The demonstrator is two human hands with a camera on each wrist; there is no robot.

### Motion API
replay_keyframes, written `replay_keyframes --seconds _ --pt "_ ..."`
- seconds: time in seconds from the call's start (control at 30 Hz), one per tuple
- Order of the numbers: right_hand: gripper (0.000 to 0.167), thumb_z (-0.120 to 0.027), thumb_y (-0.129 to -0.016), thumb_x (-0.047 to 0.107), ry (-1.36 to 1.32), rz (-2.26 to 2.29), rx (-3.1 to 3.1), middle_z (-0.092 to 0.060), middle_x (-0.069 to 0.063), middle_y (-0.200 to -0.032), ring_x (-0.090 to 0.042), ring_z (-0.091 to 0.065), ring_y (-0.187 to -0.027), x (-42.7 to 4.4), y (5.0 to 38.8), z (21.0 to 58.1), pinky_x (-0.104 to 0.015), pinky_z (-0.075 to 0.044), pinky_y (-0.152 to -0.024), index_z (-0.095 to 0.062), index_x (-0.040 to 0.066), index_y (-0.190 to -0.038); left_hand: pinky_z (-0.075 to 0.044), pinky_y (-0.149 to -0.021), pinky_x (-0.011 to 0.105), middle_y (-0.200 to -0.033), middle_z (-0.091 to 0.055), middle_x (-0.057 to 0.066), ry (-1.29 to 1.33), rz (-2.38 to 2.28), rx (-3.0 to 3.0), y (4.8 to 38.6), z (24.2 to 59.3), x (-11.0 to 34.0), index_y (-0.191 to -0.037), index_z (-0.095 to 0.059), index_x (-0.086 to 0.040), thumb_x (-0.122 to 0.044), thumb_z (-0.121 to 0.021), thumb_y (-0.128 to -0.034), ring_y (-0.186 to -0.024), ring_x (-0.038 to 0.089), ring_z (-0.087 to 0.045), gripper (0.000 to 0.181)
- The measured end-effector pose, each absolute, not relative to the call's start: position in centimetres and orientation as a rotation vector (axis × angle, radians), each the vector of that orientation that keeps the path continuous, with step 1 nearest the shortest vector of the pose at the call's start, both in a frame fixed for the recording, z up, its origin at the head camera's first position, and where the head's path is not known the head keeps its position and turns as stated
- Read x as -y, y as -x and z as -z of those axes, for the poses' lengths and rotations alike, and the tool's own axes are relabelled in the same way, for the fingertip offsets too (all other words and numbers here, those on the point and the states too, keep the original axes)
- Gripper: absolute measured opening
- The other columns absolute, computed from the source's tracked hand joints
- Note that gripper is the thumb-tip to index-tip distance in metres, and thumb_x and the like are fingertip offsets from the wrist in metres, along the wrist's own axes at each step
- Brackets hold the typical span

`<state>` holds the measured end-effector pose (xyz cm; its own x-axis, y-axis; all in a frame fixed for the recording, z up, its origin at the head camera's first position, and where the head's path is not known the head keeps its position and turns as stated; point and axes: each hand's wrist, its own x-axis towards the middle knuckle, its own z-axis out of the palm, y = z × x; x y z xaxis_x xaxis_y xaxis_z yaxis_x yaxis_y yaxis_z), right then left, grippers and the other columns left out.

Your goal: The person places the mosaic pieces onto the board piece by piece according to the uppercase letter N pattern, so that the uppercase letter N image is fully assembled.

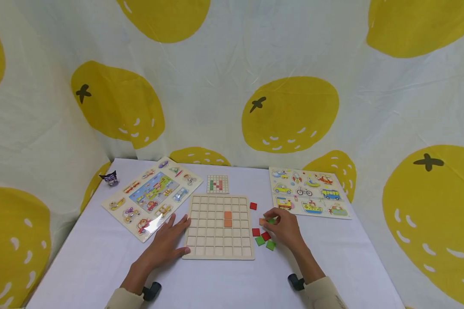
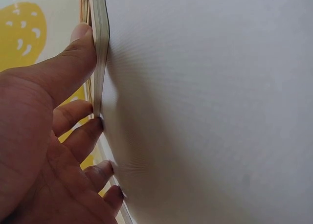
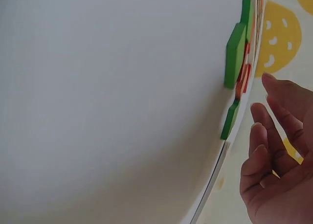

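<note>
The square wooden grid board (image 1: 207, 242) lies in the middle of the table, with two orange tiles (image 1: 227, 215) one below the other in its cells. My left hand (image 1: 163, 242) rests spread at the board's left side. Its thumb and a fingertip touch the frame, and the left wrist view shows the thumb (image 2: 73, 62) on the edge. Over loose tiles right of the board hovers my right hand (image 1: 286, 226), fingers loosely bent. Beneath its fingertips are an orange tile (image 1: 262, 221) and a partly hidden green tile (image 1: 271, 221). No tile shows between its fingers in the right wrist view.
Red tiles (image 1: 256, 232) and green tiles (image 1: 270, 245) lie right of the board. A small pattern card (image 1: 218, 184) is behind it. Picture puzzles stand left (image 1: 154, 195) and right (image 1: 311, 193). A small dark figurine (image 1: 110, 178) sits at the far left corner.
</note>
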<state>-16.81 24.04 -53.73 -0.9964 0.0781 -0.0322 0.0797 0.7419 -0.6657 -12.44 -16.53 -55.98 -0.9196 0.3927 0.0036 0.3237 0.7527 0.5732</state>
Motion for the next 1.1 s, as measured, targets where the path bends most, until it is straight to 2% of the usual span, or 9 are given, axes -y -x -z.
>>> replay_keyframes --seconds 0.1,0.23,0.43,0.57,0.73,0.83,0.93,1.03,1.1 --pt "0.03 -0.09 -0.085 0.018 -0.136 1.053 -2.945 -0.077 -0.001 -0.112 -0.02 -0.059 -0.092 -24.6 16.7 53.8 -0.028 -0.049 -0.076 -0.079 0.02 -0.113 -0.018 -0.129 0.073 -0.173 -0.034 0.012 -0.575 -0.896 -2.811 12.6 56.0 16.5 -0.163 -0.042 -0.007 -0.032 -0.085 -0.0887 -0.163 0.052 -0.013 0.089" --pt "0.036 -0.09 -0.085 0.017 -0.111 1.004 -2.946 -0.075 -0.002 -0.114 -0.021 -0.058 -0.094 -24.6 16.8 53.9 -0.029 -0.048 -0.074 -0.079 0.021 -0.119 -0.017 -0.129 0.072 -0.174 -0.033 0.012 -0.564 -0.899 -2.803 12.6 56.0 16.6 -0.163 -0.041 -0.007 -0.032 -0.085 -0.089 -0.163 0.052 -0.012 0.09" --pt "0.035 -0.088 -0.087 0.017 -0.089 0.914 -2.925 -0.066 -0.002 -0.101 -0.021 -0.056 -0.098 -23.8 17.0 54.0 -0.029 -0.047 -0.074 -0.08 0.025 -0.12 -0.018 -0.129 0.072 -0.173 -0.034 0.012 -0.577 -0.894 -2.825 12.6 56.3 16.7 -0.163 -0.042 -0.008 -0.033 -0.086 -0.0883 -0.163 0.052 -0.013 0.09" --pt "0.031 -0.087 -0.088 0.016 -0.065 0.855 -2.956 -0.064 0.0 -0.094 -0.019 -0.056 -0.093 -23.4 17.2 54.1 -0.028 -0.047 -0.069 -0.08 0.024 -0.118 -0.019 -0.128 0.072 -0.173 -0.035 0.013 -0.594 -0.897 -2.839 12.5 56.6 16.7 -0.162 -0.042 -0.008 -0.032 -0.086 -0.0875 -0.162 0.052 -0.015 0.09" --pt "0.028 -0.086 -0.089 0.015 -0.047 0.82 -2.983 -0.065 0.001 -0.093 -0.017 -0.055 -0.089 -23.3 17.4 54.5 -0.027 -0.047 -0.065 -0.08 0.023 -0.116 -0.021 -0.127 0.072 -0.172 -0.037 0.014 -0.601 -0.905 -2.852 12.5 56.6 16.6 -0.161 -0.044 -0.007 -0.032 -0.087 -0.0865 -0.162 0.053 -0.017 0.09" --pt "0.027 -0.085 -0.09 0.015 -0.021 0.79 -3.003 -0.071 0.001 -0.1 -0.018 -0.056 -0.093 -23.2 17.5 54.6 -0.029 -0.048 -0.069 -0.081 0.023 -0.115 -0.021 -0.127 0.073 -0.171 -0.038 0.014 -0.604 -0.91 -2.855 12.5 56.6 16.6 -0.161 -0.045 -0.007 -0.032 -0.087 -0.0864 -0.161 0.053 -0.017 0.089" --pt "0.026 -0.085 -0.09 0.015 0.008 0.767 -3.03 -0.077 0.001 -0.111 -0.02 -0.06 -0.101 -23.2 17.6 54.7 -0.034 -0.054 -0.079 -0.081 0.021 -0.115 -0.02 -0.128 0.073 -0.172 -0.038 0.013 -0.602 -0.924 -2.852 12.4 56.5 16.6 -0.161 -0.045 -0.007 -0.032 -0.087 -0.0865 -0.162 0.053 -0.017 0.089" --pt "0.025 -0.086 -0.089 0.016 0.028 0.75 -3.054 -0.078 0.0 -0.112 -0.021 -0.063 -0.106 -23.1 17.6 54.6 -0.039 -0.058 -0.088 -0.081 0.021 -0.114 -0.021 -0.127 0.073 -0.171 -0.039 0.014 -0.606 -0.931 -2.859 12.4 56.5 16.5 -0.16 -0.046 -0.007 -0.032 -0.087 -0.0859 -0.161 0.054 -0.018 0.089" --pt "0.025 -0.087 -0.089 0.017 0.038 0.747 -3.066 -0.077 0.0 -0.108 -0.021 -0.064 -0.104 -23.1 17.6 54.5 -0.04 -0.059 -0.088 -0.081 0.02 -0.113 -0.021 -0.127 0.073 -0.171 -0.039 0.014 -0.605 -0.938 -2.862 12.3 56.5 16.5 -0.16 -0.046 -0.007 -0.031 -0.088 -0.0853 -0.161 0.054 -0.018 0.089"
